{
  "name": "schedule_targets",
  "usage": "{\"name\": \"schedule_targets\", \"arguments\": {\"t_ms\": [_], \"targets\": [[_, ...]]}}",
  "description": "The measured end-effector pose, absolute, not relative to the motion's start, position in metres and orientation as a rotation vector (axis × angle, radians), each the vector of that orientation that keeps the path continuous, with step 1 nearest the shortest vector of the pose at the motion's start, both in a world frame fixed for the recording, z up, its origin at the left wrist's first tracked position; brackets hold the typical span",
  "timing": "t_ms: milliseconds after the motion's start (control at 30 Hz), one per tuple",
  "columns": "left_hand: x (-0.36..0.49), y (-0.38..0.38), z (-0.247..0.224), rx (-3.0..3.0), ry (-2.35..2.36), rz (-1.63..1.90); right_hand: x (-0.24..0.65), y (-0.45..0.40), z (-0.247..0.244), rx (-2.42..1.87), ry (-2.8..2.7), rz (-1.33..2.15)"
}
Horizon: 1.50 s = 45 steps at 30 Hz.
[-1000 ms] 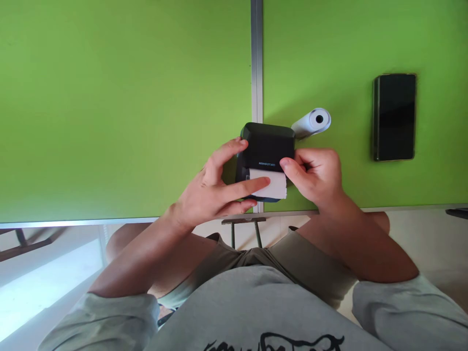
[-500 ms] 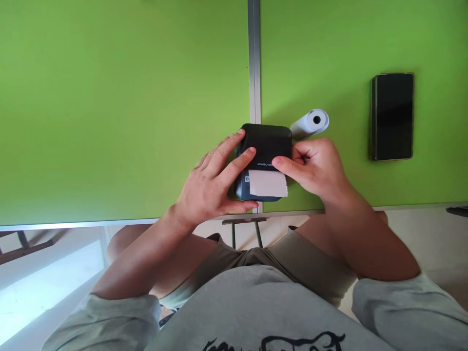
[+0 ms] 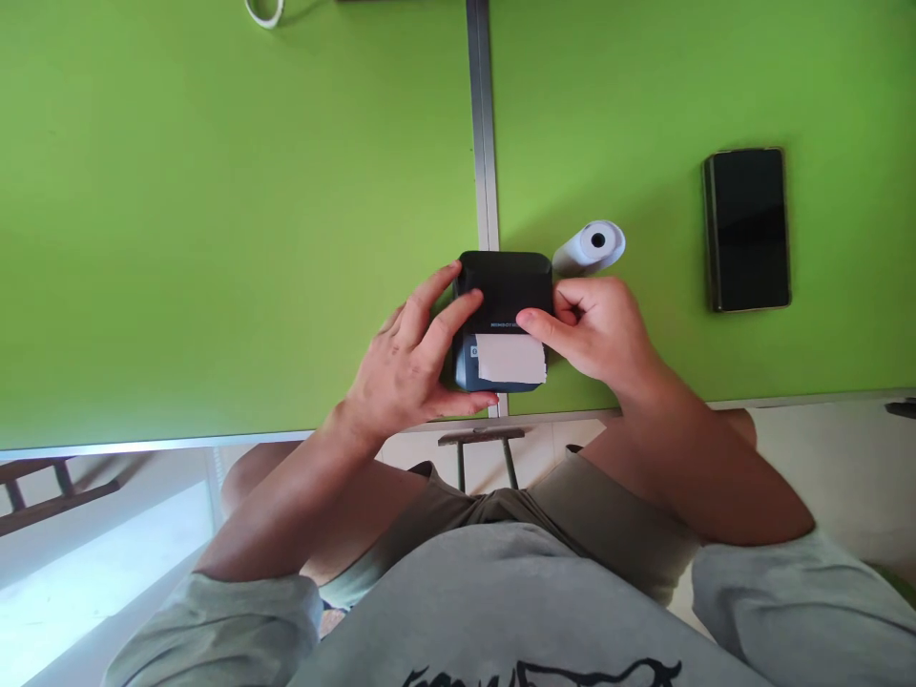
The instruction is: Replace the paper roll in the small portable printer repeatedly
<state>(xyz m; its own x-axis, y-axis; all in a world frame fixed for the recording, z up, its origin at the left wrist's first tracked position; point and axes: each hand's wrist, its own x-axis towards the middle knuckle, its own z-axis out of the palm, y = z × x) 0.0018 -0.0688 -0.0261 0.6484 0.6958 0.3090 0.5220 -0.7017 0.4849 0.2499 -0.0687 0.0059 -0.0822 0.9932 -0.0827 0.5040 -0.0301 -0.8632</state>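
Observation:
A small black printer (image 3: 505,286) with a blue-grey lower part lies at the table's near edge, over the metal seam. From its slot a piece of white paper (image 3: 510,358) sticks out over the lower part. My left hand (image 3: 411,367) grips the printer's left side, two fingertips on its top and the thumb along the near edge. On the right side, my right hand (image 3: 601,329) holds it with the thumb on the lid near the lettering and the other fingers curled. Just beyond the right hand stands a white paper roll (image 3: 593,245) with a black core.
A dark phone (image 3: 751,229) lies on top of another flat dark object at the right of the green table (image 3: 250,239). Part of a white ring (image 3: 267,13) shows at the top left. A metal seam (image 3: 484,143) divides the table.
The view has shifted a little, so the printer, roll and phone appear further left, and the white ring has come into view. Both hands keep the same hold on the printer.

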Motion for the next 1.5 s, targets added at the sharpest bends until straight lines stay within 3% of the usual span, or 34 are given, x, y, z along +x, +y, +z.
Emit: {"name": "schedule_targets", "arguments": {"t_ms": [200,1500], "targets": [[0.0,-0.078,-0.027,2.563,1.087,0.594,0.245,-0.073,-0.001,-1.565,-1.63,0.864],[-0.003,-0.077,-0.029,2.437,1.214,0.616,0.25,-0.072,0.001,-1.531,-1.799,1.017]]}}
